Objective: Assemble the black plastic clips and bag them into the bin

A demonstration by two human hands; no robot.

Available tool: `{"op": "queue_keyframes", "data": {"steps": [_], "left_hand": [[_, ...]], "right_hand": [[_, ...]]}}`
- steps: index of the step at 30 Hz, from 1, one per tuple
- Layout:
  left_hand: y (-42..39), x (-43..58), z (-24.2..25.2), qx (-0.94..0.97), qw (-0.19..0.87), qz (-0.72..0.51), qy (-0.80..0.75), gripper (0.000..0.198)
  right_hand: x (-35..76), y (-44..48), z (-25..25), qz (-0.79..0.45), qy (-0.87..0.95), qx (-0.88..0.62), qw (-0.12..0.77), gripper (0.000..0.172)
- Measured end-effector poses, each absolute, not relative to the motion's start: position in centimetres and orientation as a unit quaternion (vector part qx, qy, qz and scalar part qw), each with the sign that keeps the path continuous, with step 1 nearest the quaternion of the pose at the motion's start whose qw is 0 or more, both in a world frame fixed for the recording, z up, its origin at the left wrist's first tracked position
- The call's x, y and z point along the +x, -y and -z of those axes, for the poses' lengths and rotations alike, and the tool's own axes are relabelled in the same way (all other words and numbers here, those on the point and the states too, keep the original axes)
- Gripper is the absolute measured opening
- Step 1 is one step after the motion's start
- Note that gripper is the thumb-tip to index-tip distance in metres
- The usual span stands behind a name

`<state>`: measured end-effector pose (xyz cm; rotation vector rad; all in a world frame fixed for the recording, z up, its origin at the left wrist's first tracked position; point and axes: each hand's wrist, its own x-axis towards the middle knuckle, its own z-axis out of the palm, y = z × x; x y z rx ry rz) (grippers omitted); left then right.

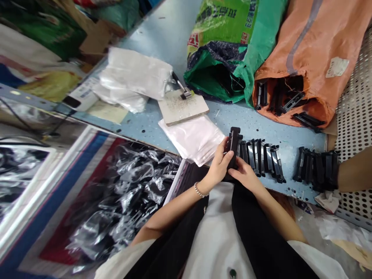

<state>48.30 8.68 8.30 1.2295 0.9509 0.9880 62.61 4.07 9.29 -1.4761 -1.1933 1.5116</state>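
Near the table's front edge, my left hand [218, 164] grips a long, narrow black plastic part [233, 144], held roughly upright. My right hand [244, 175] has its fingers closed on the lower end of the same part. Just to the right lies a row of several similar black parts [261, 159], side by side. Beside my left hand is a stack of clear plastic bags [197, 141], its edge close to my fingers. The exact kind of the black part cannot be made out.
A green sack [250, 73] and an orange sack [316, 66] lie open, black parts in the orange one. White bags [136, 73], a board [186, 110] and a marker [181, 87] are left. Another person's arm [354, 172] reaches toward more parts [315, 166]. Bagged items [128, 193] fill a container below.
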Motion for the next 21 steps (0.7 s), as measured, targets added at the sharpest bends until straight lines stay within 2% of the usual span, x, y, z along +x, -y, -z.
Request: {"op": "queue_keyframes", "data": {"steps": [3,6,9,11,14,18,21], "left_hand": [[-9.3,46.7,-7.4,0.574,0.541,-0.446,-0.423,0.05],[-11.2,43.0,-6.0,0.681,0.357,-0.407,-0.493,0.039],[-14.0,39.3,-4.6,0.755,0.198,-0.308,-0.543,0.017],[-15.8,37.7,-4.1,0.775,0.206,-0.259,-0.538,0.012],[-18.1,36.5,-4.0,0.732,0.311,-0.249,-0.552,0.013],[-19.8,35.6,-4.7,0.648,0.443,-0.247,-0.569,0.026],[-19.0,35.4,-5.2,0.672,0.429,-0.268,-0.541,0.028]], "right_hand": [[62.6,-4.2,-9.6,-0.591,0.424,-0.583,0.362,0.048],[63.2,-4.4,-10.0,-0.607,0.378,-0.589,0.376,0.047],[63.4,-4.8,-9.8,-0.636,0.336,-0.573,0.394,0.047],[62.9,-5.1,-9.7,-0.645,0.322,-0.563,0.405,0.045],[61.9,-5.3,-9.8,-0.65,0.307,-0.55,0.424,0.045],[61.1,-5.1,-10.5,-0.673,0.277,-0.536,0.428,0.041],[60.9,-5.0,-10.7,-0.689,0.266,-0.531,0.415,0.037]]}}
